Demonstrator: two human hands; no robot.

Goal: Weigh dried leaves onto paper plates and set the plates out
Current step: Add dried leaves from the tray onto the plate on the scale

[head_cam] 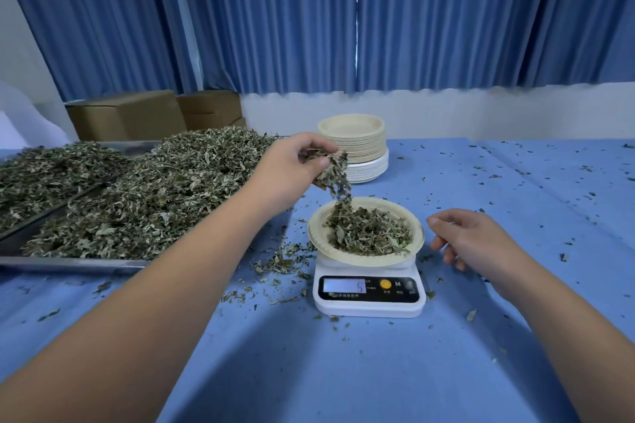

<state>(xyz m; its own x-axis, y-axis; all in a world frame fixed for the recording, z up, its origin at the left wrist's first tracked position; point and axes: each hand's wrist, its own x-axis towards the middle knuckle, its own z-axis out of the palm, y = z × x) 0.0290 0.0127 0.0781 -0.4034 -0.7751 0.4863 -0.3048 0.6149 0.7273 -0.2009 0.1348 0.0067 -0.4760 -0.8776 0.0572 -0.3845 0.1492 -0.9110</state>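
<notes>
A white kitchen scale (pixel 368 295) stands on the blue tablecloth, its display lit. On it sits a cream paper plate (pixel 417 223) heaped with dried leaves (pixel 369 232). My left hand (pixel 292 168) hovers above the plate's far left rim and grips a handful of dried leaves (pixel 335 178), some trailing down toward the plate. To the right of the plate, my right hand (pixel 474 237) hangs just above the cloth with loosely curled fingers, holding nothing.
Metal trays (pixel 68 264) piled with dried leaves (pixel 154 196) fill the left side. A stack of paper plates (pixel 354 144) stands behind the scale. Cardboard boxes (pixel 127 117) sit at the back left. Loose leaf bits are scattered over the cloth.
</notes>
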